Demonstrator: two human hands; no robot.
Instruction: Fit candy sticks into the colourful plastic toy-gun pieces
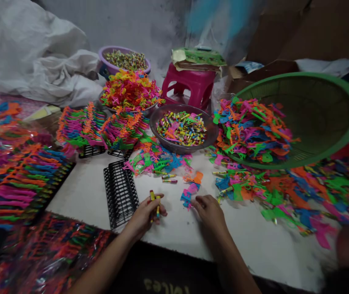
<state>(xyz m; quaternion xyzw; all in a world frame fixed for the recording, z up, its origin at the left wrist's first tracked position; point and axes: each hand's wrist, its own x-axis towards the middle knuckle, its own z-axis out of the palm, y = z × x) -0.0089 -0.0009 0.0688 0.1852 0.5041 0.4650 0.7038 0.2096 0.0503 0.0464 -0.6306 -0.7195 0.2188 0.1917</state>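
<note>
Small yellow tubes (pixel 157 207) with coloured bands stick out of my left hand (pixel 150 210), which is closed around them above the white tabletop. My right hand (pixel 207 210) is just right of a short row of flat plastic pieces: a blue piece (pixel 185 198), a pink piece (pixel 192 188) and an orange piece (pixel 197 178). Its fingers are bent and slightly apart, with the tips beside the blue piece; whether they touch it I cannot tell. Left of my left hand lies a black grid rack (pixel 119 196) with its slots bare.
A dark bowl (pixel 153 126) of small tubes stands ahead, beside a tilted green basket (pixel 330 134) spilling plastic pieces. Filled racks (pixel 45 183) crowd the left. Behind are a purple basin (pixel 102 52), a pink stool (pixel 188 81) and a white sack (pixel 33 49).
</note>
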